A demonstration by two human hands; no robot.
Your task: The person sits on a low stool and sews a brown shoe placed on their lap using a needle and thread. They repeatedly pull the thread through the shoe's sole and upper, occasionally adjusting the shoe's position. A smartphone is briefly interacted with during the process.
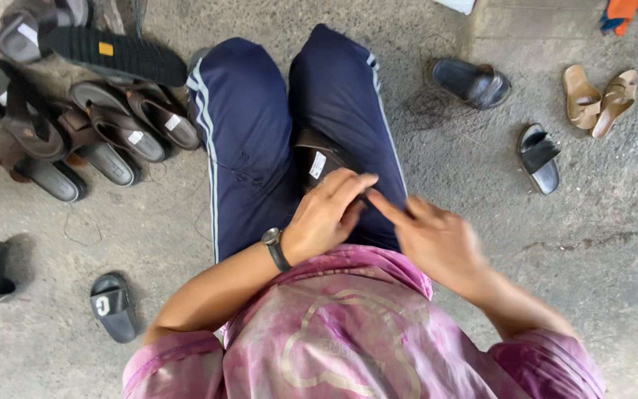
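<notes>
I sit on a concrete floor in dark blue track trousers (249, 133) and a pink shirt. A dark brown sandal (319, 159) with a white label lies in my lap between my thighs. My left hand (326, 214), with a watch on its wrist, rests on the near end of that sandal, fingers curled over it. My right hand (430, 236) is beside it, its index finger stretched toward the left hand's fingertips and the sandal. What the fingers pinch is hidden.
A heap of dark sandals (75, 111) lies at the upper left, two black slides (112, 304) at the lower left. To the right lie a dark slide (472, 81), a black slide (539, 157) and a pair of tan sandals (599, 96).
</notes>
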